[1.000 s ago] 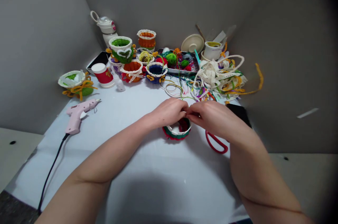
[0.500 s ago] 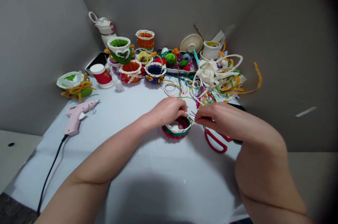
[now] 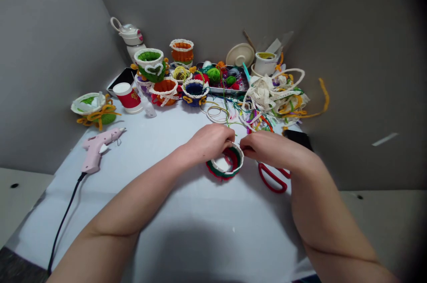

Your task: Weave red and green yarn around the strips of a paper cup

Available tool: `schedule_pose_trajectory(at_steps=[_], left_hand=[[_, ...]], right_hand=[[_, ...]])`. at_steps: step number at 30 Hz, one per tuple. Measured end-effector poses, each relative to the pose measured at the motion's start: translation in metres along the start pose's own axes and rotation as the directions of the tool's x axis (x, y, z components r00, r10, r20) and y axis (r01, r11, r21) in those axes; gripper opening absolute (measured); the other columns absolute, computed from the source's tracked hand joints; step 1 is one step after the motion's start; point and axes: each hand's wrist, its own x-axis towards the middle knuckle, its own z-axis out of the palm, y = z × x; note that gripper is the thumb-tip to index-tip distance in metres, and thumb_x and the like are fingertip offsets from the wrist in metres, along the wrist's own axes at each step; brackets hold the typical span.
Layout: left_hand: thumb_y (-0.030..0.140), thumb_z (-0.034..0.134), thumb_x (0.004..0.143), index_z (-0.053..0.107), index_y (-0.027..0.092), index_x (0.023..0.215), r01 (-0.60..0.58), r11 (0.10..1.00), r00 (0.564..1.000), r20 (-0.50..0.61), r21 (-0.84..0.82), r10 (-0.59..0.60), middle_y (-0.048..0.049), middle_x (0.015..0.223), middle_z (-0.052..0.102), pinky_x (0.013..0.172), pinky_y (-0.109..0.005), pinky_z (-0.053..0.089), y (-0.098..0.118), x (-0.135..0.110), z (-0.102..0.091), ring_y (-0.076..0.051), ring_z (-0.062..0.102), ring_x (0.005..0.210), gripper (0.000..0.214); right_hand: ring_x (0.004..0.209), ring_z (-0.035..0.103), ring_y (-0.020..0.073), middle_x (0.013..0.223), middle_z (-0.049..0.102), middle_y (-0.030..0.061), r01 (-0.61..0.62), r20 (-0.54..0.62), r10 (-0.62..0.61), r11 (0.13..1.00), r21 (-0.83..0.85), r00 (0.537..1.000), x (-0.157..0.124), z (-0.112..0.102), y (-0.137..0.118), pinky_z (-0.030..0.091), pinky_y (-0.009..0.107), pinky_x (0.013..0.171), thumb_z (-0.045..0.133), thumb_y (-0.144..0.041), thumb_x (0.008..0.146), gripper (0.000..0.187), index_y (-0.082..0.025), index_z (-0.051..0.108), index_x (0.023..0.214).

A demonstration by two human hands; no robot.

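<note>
A small white cup wrapped in red and green yarn [image 3: 225, 166] rests on the white table [image 3: 187, 212], tilted so its opening faces me. My left hand [image 3: 210, 140] is closed over its far left rim and holds it. My right hand [image 3: 267, 149] is at the cup's right rim with thumb and fingertips pinched together; what they pinch is too small to see. Red-handled scissors [image 3: 271, 181] lie on the table just under my right wrist.
A pink glue gun [image 3: 96, 147] with a black cord lies at the left. At the back stand a red paper cup [image 3: 126, 96], several yarn-decorated cups [image 3: 165, 89], a tray of yarn balls [image 3: 223, 78] and a heap of lace and ribbon [image 3: 276, 96]. A black phone [image 3: 298, 138] lies beside my right hand. Grey walls enclose the table.
The cup has tipped toward me under my left hand. My right hand moved back from the scissors' side to the cup's right rim and pinched there.
</note>
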Motion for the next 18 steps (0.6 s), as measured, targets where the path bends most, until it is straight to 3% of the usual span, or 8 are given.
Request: schedule_pose_trajectory(at_steps=[3, 8, 14, 18], left_hand=[[0.02, 0.05, 0.087, 0.071, 0.017, 0.088, 0.079, 0.995, 0.996, -0.046, 0.062, -0.076, -0.0077, 0.089, 0.073, 0.072, -0.03, 0.044, 0.001, -0.003, -0.007, -0.021, 0.063, 0.082, 0.021], [0.019, 0.051, 0.085, 0.072, 0.018, 0.088, 0.142, 0.987, 0.99, -0.012, 0.08, -0.141, -0.0081, 0.089, 0.073, 0.073, -0.032, 0.046, -0.004, -0.003, -0.008, -0.022, 0.064, 0.084, 0.02], [0.014, 0.055, 0.081, 0.068, 0.019, 0.104, 0.002, 0.998, 1.0, -0.028, -0.061, -0.004, -0.0056, 0.106, 0.072, 0.086, -0.032, 0.048, -0.006, -0.003, -0.003, -0.02, 0.064, 0.097, 0.027], [0.012, 0.056, 0.081, 0.069, 0.02, 0.1, -0.082, 0.987, 0.996, 0.017, -0.137, 0.085, -0.0032, 0.099, 0.073, 0.086, -0.03, 0.048, -0.007, 0.0, 0.003, -0.019, 0.064, 0.093, 0.025]], right_hand=[[0.065, 0.057, 0.0144, 0.078, 0.069, 0.0068, -0.035, -0.072, 0.036, 0.999, 0.015, 0.997, -0.001, -0.003, -0.002, 0.031, 0.025, 0.059, 0.049, -0.022, 0.089, 0.022, -0.019, 0.069, 0.082], [0.069, 0.059, 0.0155, 0.082, 0.071, 0.0075, -0.059, -0.085, 0.061, 0.998, 0.031, 0.995, 0.002, -0.002, 0.0, 0.032, 0.025, 0.06, 0.049, -0.025, 0.09, 0.024, -0.019, 0.072, 0.087], [0.07, 0.06, 0.0156, 0.082, 0.072, 0.0076, -0.045, -0.102, 0.049, 0.998, 0.041, 0.994, 0.005, 0.0, 0.004, 0.032, 0.026, 0.06, 0.048, -0.024, 0.09, 0.024, -0.019, 0.071, 0.087], [0.07, 0.06, 0.0161, 0.081, 0.071, 0.008, -0.056, -0.114, 0.057, 0.998, 0.015, 0.992, 0.009, 0.003, 0.005, 0.03, 0.026, 0.059, 0.047, -0.027, 0.091, 0.027, -0.018, 0.071, 0.085]])
